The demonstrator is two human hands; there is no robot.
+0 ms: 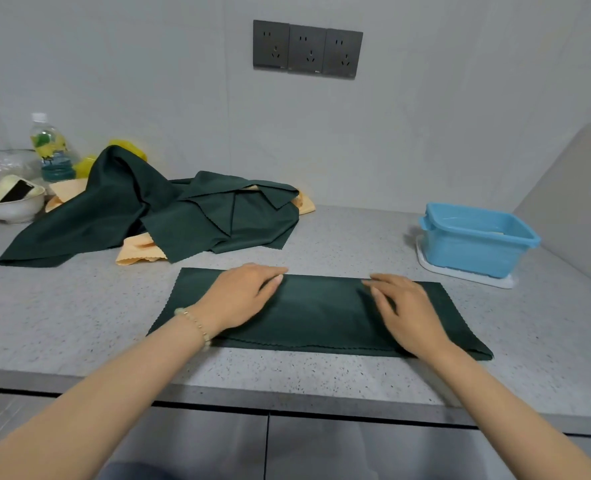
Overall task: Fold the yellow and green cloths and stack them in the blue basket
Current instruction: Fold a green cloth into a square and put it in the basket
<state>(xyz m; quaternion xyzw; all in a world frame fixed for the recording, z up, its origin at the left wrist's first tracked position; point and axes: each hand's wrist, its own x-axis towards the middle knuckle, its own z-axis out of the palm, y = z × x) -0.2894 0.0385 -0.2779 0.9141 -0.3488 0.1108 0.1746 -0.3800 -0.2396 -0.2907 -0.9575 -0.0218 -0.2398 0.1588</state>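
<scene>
A dark green cloth (321, 313) lies folded into a long strip on the grey counter in front of me. My left hand (242, 296) rests flat on its left part, fingers straight. My right hand (405, 306) lies flat on its right part. Behind, a heap of loose green cloths (155, 213) covers several yellow cloths (140, 252), whose edges stick out underneath. The blue basket (477, 237) stands at the right on a white tray; something pale shows inside it.
At the back left stand a white bowl (10, 206) and a plastic bottle (52, 150). Three dark wall sockets (306, 50) sit above. The counter's front edge (287, 396) runs just below my forearms, and a wall corner rises at the right.
</scene>
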